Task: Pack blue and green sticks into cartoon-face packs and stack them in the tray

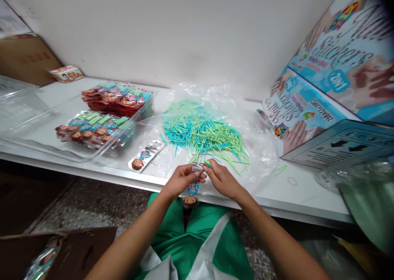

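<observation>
My left hand (pixel 181 179) and my right hand (pixel 222 178) meet at the table's front edge, both pinching the top of a small clear sticker packet (pixel 193 188) with a cartoon face that hangs down between them. My right fingers also seem to hold a thin green stick at the packet's mouth. Just behind the hands lies a heap of blue and green sticks (pixel 201 132) on a clear plastic bag (pixel 246 120). Another packet (pixel 144 156) lies flat on the table to the left of the hands.
A clear tray (pixel 37 144) at the left holds two rows of filled packets (pixel 92 128). Blue "Nail Stickers" boxes (pixel 326 74) are stacked at the right, with crumpled plastic (pixel 360 185) below them. A brown carton (pixel 55 251) stands on the floor at lower left.
</observation>
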A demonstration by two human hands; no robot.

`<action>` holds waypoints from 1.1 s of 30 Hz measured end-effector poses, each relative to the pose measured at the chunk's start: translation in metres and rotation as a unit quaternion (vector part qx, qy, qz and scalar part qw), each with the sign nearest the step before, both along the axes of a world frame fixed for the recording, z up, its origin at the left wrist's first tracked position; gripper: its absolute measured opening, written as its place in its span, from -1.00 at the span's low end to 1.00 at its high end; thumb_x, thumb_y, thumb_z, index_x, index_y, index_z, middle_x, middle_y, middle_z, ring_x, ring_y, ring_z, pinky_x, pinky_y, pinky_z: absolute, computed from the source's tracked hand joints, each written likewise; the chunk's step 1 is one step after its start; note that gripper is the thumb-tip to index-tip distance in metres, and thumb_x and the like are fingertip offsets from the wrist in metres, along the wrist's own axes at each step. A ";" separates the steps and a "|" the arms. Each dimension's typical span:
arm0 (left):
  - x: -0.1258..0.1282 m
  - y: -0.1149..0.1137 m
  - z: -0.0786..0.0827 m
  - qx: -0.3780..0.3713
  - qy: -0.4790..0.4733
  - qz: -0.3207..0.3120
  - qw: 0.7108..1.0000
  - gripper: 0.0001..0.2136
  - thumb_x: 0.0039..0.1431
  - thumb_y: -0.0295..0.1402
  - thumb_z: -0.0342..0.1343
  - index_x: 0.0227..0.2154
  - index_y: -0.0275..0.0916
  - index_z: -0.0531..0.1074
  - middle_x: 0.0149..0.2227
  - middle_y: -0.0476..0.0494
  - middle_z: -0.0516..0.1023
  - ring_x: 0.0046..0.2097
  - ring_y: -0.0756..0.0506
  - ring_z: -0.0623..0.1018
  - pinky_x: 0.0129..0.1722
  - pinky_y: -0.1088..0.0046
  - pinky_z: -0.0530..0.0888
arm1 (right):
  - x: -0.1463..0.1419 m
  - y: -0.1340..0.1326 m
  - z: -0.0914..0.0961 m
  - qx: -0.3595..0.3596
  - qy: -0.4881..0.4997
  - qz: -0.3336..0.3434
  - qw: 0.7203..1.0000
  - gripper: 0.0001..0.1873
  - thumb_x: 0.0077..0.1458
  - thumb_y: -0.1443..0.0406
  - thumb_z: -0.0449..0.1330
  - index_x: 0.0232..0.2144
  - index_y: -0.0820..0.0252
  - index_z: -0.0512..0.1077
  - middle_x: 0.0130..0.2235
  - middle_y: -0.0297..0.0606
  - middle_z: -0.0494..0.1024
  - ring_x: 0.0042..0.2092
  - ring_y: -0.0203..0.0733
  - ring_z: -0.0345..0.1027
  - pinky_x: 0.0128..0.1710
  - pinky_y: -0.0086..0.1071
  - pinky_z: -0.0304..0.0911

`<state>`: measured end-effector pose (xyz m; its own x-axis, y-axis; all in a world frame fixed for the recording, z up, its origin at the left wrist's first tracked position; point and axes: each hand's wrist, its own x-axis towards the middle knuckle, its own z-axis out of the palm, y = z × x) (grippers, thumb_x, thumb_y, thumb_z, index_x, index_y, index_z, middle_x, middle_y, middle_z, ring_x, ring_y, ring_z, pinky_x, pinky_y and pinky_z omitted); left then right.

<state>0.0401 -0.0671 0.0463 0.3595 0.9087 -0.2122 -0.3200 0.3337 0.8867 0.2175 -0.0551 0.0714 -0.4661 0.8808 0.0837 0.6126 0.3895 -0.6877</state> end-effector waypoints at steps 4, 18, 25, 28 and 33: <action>0.006 -0.008 0.003 -0.001 0.002 0.012 1.000 -0.70 -0.08 -0.23 0.25 -0.30 -0.34 0.51 -0.35 -0.21 0.59 -0.38 -0.11 0.56 -0.30 0.36 0.44 | -0.003 -0.004 0.001 0.016 -0.032 0.010 0.999 -0.85 0.24 0.22 -0.17 -0.32 0.12 0.13 -0.46 -0.34 0.33 -0.42 -0.19 0.29 -0.42 -0.40 0.09; 0.003 -0.008 0.001 0.104 0.216 0.064 0.969 -0.79 -0.11 -0.25 0.23 -0.57 -0.35 0.50 -0.63 -0.03 0.45 -0.55 0.02 0.37 -0.51 0.53 0.25 | 0.015 -0.003 0.028 -0.028 -0.076 0.152 0.985 -0.58 0.23 0.20 -0.11 0.12 0.18 0.10 0.02 -0.07 0.38 -0.02 -0.06 0.31 -0.10 -0.27 0.18; -0.002 -0.013 0.012 0.267 0.414 0.053 0.869 -0.77 0.05 -0.26 0.07 -0.60 -0.26 0.48 -0.63 -0.03 0.40 -0.52 0.00 0.35 -0.51 0.53 0.15 | 0.012 -0.004 0.033 -0.035 -0.124 0.195 0.972 -0.65 0.21 0.24 -0.06 0.02 0.20 0.23 -0.10 -0.06 0.48 -0.11 -0.05 0.38 -0.20 -0.30 0.20; -0.003 -0.014 0.018 0.325 0.422 0.053 0.845 -0.77 0.07 -0.30 0.06 -0.62 -0.24 0.46 -0.61 -0.06 0.41 -0.52 -0.01 0.35 -0.48 0.51 0.15 | 0.012 -0.002 0.034 -0.034 -0.162 0.193 0.967 -0.59 0.20 0.22 -0.05 0.06 0.26 0.20 -0.14 0.00 0.50 -0.15 -0.01 0.40 -0.26 -0.32 0.19; -0.004 -0.015 0.016 0.276 0.362 0.053 0.889 -0.81 0.05 -0.26 0.10 -0.51 -0.23 0.52 -0.56 -0.06 0.48 -0.47 -0.04 0.42 -0.45 0.51 0.23 | 0.016 0.003 0.039 -0.068 -0.134 0.213 0.965 -0.47 0.21 0.14 -0.08 0.17 0.25 0.10 -0.13 -0.03 0.51 -0.16 -0.04 0.40 -0.26 -0.33 0.20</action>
<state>0.0361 -0.0819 0.0623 0.2165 0.9669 0.1347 0.3966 -0.2132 0.8929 0.2336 -0.0522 0.1106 -0.7770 0.5987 -0.1942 0.5804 0.5621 -0.5892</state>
